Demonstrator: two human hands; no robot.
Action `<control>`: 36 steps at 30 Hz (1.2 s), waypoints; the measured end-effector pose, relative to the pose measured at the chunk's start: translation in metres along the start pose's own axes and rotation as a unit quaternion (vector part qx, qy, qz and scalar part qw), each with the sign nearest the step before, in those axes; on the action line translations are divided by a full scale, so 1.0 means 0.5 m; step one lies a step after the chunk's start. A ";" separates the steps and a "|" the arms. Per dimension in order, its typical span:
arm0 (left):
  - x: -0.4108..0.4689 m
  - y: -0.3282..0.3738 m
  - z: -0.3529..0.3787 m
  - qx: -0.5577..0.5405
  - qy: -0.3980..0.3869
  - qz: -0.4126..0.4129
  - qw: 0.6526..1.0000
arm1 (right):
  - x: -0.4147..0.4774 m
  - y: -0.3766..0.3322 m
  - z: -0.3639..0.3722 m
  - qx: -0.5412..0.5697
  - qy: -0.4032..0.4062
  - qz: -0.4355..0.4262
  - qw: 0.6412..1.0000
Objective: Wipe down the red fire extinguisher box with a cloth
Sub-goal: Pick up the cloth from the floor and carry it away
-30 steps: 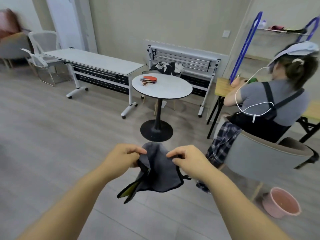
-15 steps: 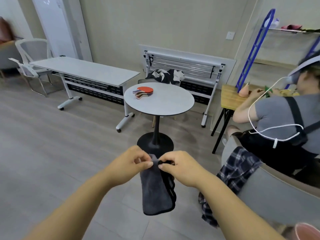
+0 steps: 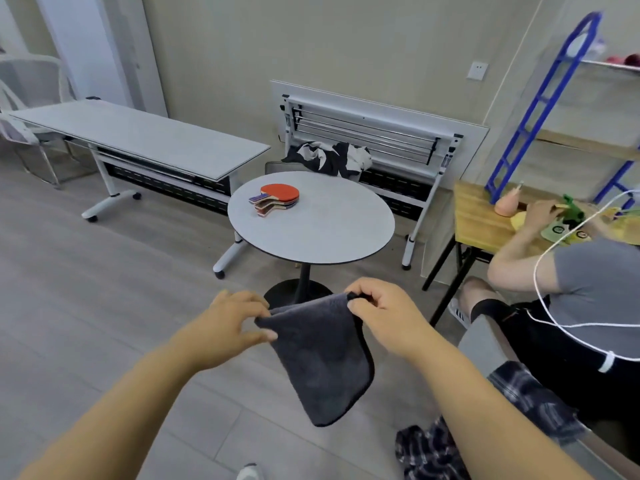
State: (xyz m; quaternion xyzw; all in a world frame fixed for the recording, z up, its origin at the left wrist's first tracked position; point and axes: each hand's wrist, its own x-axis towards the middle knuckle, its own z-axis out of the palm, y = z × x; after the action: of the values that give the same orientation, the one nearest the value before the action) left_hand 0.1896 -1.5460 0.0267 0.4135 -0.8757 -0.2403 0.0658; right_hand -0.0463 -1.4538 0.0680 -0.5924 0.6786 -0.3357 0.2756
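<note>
Both hands grasp the dark grey cloth [image 3: 320, 355] by its top edge: the left hand [image 3: 230, 322] pinches the left corner, the right hand [image 3: 384, 315] the right corner, and the rest hangs folded below them over the floor [image 3: 86, 323]. Beyond the hands stands a round table [image 3: 311, 220] carrying stacked paddles [image 3: 277, 199]. To their right, a seated person [image 3: 571, 289] works at a wooden table [image 3: 485, 220].
</note>
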 end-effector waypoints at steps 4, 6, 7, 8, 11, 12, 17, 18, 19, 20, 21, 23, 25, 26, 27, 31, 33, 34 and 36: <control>0.136 -0.038 -0.068 -0.042 0.090 0.004 0.995 | 0.132 0.037 -0.002 -0.069 0.014 0.047 0.996; 0.200 -0.052 -0.101 -0.056 0.112 0.010 0.992 | 0.193 0.040 0.000 -0.080 0.026 0.058 0.995; 0.239 -0.063 -0.119 -0.063 0.114 0.019 0.991 | 0.229 0.041 -0.001 -0.078 0.038 0.062 0.994; 0.262 -0.067 -0.131 -0.069 0.112 0.024 0.991 | 0.251 0.039 -0.003 -0.074 0.052 0.066 0.994; 0.347 -0.088 -0.167 -0.081 0.110 0.031 0.990 | 0.332 0.041 -0.011 -0.036 0.108 0.084 0.990; 0.377 -0.096 -0.177 -0.083 0.110 0.030 0.990 | 0.360 0.042 -0.013 -0.017 0.126 0.090 0.988; 0.499 -0.129 -0.195 -0.162 0.102 0.020 0.981 | 0.472 0.074 -0.026 0.050 0.152 0.143 0.977; 0.520 -0.134 -0.194 -0.195 0.091 0.016 0.977 | 0.492 0.085 -0.030 0.066 0.145 0.156 0.975; 0.541 -0.140 -0.194 -0.223 0.077 0.013 0.972 | 0.513 0.095 -0.035 0.085 0.135 0.170 0.973; 0.564 -0.145 -0.194 -0.248 0.062 0.009 0.967 | 0.535 0.106 -0.041 0.108 0.122 0.185 0.969; 0.589 -0.151 -0.194 -0.265 0.046 0.002 0.963 | 0.557 0.115 -0.047 0.130 0.106 0.202 0.965; 0.644 -0.167 -0.187 -0.266 0.012 -0.018 0.964 | 0.603 0.143 -0.057 0.155 0.064 0.234 0.958; 0.708 -0.182 -0.171 -0.237 -0.027 -0.036 0.970 | 0.657 0.186 -0.062 0.137 0.019 0.261 0.955; 0.742 -0.189 -0.159 -0.218 -0.046 -0.040 0.974 | 0.686 0.212 -0.062 0.126 0.004 0.276 0.953; 0.777 -0.196 -0.145 -0.200 -0.063 -0.042 0.977 | 0.714 0.241 -0.060 0.120 -0.005 0.290 0.949; 0.904 -0.221 -0.083 -0.135 -0.104 -0.067 0.983 | 0.817 0.350 -0.045 0.099 -0.010 0.328 0.939; 0.962 -0.228 -0.061 -0.116 -0.100 -0.077 0.985 | 0.860 0.390 -0.042 0.080 -0.008 0.334 0.939; 0.989 -0.230 -0.054 -0.117 -0.093 -0.082 0.985 | 0.881 0.410 -0.042 0.076 -0.006 0.333 0.940; 1.046 -0.233 -0.043 -0.128 -0.075 -0.093 0.985 | 0.926 0.450 -0.043 0.099 0.008 0.335 0.937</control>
State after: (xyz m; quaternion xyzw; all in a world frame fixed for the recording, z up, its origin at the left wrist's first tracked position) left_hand -0.0624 -2.0124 -0.0535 0.4621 -0.7979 -0.3860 0.0300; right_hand -0.2700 -1.8923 -0.0837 -0.2981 0.8034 -0.2942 0.4233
